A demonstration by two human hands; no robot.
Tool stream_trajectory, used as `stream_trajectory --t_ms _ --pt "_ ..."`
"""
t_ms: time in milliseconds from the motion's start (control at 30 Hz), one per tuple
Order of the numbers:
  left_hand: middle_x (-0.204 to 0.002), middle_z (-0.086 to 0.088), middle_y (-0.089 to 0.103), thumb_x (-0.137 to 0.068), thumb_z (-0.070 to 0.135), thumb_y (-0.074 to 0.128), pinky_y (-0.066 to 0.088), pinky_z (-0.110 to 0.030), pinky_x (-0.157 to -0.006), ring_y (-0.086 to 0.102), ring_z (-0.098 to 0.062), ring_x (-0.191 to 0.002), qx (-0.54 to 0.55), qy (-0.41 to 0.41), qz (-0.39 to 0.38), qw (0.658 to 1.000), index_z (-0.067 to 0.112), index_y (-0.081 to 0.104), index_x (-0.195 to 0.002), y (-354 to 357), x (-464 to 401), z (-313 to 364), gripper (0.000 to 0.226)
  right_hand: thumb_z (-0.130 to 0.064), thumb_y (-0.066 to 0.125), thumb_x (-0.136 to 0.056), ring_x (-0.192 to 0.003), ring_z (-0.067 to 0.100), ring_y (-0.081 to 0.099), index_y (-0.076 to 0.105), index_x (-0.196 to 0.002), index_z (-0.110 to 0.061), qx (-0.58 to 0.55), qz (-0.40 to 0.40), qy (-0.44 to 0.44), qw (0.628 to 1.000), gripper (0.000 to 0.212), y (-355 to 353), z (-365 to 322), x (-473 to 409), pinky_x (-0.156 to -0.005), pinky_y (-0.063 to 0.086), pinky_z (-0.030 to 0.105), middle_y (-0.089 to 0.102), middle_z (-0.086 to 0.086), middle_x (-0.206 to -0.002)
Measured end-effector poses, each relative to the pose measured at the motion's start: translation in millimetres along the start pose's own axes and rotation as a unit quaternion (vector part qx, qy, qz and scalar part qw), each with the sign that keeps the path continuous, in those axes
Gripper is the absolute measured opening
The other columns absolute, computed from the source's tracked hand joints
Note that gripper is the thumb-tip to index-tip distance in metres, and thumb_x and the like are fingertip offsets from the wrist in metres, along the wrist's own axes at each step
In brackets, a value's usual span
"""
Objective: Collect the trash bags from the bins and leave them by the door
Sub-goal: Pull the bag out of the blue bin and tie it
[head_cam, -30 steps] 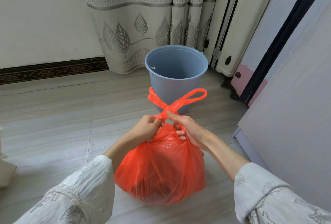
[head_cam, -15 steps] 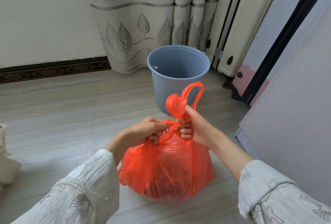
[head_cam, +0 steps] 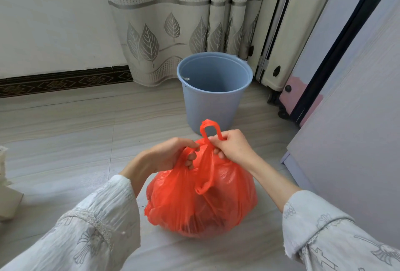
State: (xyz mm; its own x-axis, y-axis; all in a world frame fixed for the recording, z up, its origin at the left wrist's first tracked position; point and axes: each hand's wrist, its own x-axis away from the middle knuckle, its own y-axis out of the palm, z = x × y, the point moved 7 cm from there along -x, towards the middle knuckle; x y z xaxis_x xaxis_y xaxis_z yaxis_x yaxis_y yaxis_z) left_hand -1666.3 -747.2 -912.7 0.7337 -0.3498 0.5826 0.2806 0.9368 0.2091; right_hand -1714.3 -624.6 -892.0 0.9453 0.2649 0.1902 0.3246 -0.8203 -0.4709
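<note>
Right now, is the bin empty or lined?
Empty: the bin shows bare blue walls inside, and the bag sits on the floor in front.

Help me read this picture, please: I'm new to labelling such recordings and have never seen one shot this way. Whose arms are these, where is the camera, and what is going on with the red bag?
No machine here: a person wears one wide-angle camera on the head, looking forward and down, so both arms enter from the bottom edge. The left hand and the right hand each grip a handle of the orange-red trash bag, which sits full on the floor; one handle loop sticks up above the right hand. Behind it stands a blue bin with no liner. Farther back hang a leaf-patterned curtain and, to the right, stands a cream suitcase.
</note>
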Motion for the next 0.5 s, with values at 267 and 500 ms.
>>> stream_trajectory --t_ms 267,500 --pt "-0.062 -0.009 0.067 -0.088 0.024 0.035 0.051 -0.026 -0.063 0.061 -0.021 -0.058 -0.064 0.037 -0.002 0.997 0.006 0.061 -0.075 6 4 16 0.034 0.012 0.052 -0.081 -0.042 0.009 0.060 0.062 -0.066 -0.002 -0.380 0.012 0.059 0.923 0.023 5 11 -1 -0.038 0.040 0.015 0.064 0.001 -0.046" --pt "-0.084 -0.002 0.066 -0.093 0.050 0.032 0.041 -0.023 -0.068 0.056 -0.015 -0.075 -0.167 0.039 0.065 0.983 0.017 0.063 -0.098 -4 -1 9 0.045 0.008 0.054 -0.077 -0.057 0.009 0.067 0.059 -0.073 -0.006 -0.457 -0.043 0.079 0.885 0.015 6 11 -6 -0.048 0.037 0.019 0.071 0.003 -0.063"
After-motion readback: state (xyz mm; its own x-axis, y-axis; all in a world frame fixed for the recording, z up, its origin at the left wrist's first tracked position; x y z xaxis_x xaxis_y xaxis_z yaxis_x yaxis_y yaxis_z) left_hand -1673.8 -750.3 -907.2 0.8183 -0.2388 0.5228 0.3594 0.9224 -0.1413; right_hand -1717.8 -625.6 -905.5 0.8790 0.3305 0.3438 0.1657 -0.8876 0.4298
